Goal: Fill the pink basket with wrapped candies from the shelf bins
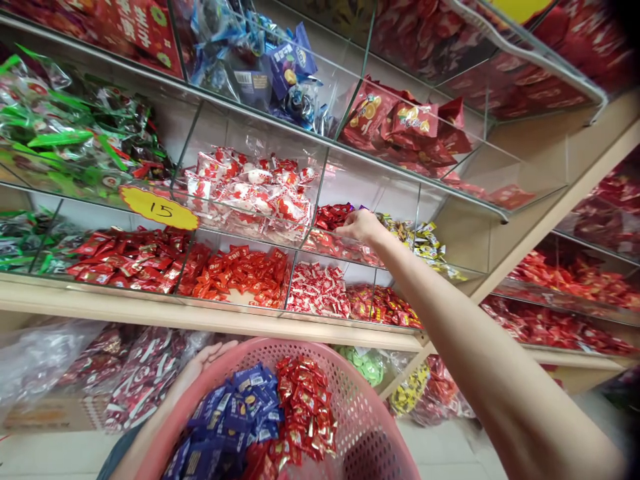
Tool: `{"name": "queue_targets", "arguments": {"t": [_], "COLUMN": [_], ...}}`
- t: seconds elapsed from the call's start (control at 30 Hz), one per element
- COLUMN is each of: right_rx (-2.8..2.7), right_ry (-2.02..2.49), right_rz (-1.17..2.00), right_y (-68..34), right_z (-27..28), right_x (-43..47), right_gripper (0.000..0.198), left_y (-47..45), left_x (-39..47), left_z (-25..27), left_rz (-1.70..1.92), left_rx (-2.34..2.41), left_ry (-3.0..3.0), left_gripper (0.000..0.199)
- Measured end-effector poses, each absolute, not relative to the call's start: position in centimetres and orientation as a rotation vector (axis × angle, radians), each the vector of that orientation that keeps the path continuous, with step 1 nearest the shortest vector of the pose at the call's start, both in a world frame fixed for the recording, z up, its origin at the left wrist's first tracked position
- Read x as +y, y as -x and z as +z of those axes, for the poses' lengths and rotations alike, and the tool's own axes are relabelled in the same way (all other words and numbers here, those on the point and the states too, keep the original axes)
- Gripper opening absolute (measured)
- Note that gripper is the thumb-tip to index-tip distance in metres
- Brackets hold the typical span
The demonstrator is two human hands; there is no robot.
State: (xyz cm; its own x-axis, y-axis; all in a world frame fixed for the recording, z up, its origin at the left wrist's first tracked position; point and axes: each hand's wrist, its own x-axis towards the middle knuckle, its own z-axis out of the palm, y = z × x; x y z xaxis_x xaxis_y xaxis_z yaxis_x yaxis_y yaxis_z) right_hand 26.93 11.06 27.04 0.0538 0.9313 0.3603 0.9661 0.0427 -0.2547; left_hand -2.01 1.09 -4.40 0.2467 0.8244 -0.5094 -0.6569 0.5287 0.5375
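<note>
A pink perforated plastic basket (370, 400) holds a heap of blue-wrapped candies (240, 407) beside a pile of shiny red-wrapped candies (307, 400). My left hand (213, 355) presses against the basket's far left outer side, with the forearm wrapped along it. Up in a clear shelf compartment, my right hand (363, 225) has its fingers curled down onto red-wrapped candies (333, 217). Its fingertips are partly hidden, but they look closed on the wrappers. Yellow-and-white wrapped candies (427, 240) lie just to the right of that hand.
Clear dividers split the shelves into candy compartments, including red-and-white packets (255, 187) and orange-red candies (240, 273). A yellow tag (160, 208) reads 15. The wooden shelf edge (225, 315) runs just beyond the basket. Bagged goods (145, 373) and a cardboard box (50, 410) stand below.
</note>
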Motion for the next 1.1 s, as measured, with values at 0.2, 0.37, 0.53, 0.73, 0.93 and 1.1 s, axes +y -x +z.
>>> {"name": "queue_targets", "arguments": {"t": [0.2,0.37,0.53,0.73,0.93,1.1], "right_rx": [-1.863,-1.879,-1.932,-2.001,-1.936,-1.928], "right_ry": [1.903,1.911,1.947,2.022,2.01,1.853], "right_rz": [-0.101,-0.106,-0.049,0.013,0.161,0.256], "right_y": [-26.8,-26.9,-27.4,-26.9,-27.8,-31.2], "right_z": [27.2,27.8,28.5,28.6,30.4,32.2], "right_x": [10.4,9.4,7.9,8.7,7.5,4.5], "right_gripper": [0.027,0.018,0.017,0.02,0.015,0.019], "left_y": [1.7,1.5,1.5,1.3,1.6,1.7], "left_x": [0.7,0.5,0.4,0.7,0.9,0.5], "left_z": [-3.6,-3.1,-2.8,-3.0,-3.4,-3.5], "left_rz": [1.031,1.037,1.009,1.032,1.009,1.056], "left_rx": [0.862,0.868,0.858,0.872,0.873,0.862], "left_ry": [-0.202,-0.203,-0.2,-0.192,-0.195,-0.245], "left_gripper": [0.058,0.056,0.056,0.054,0.052,0.047]}}
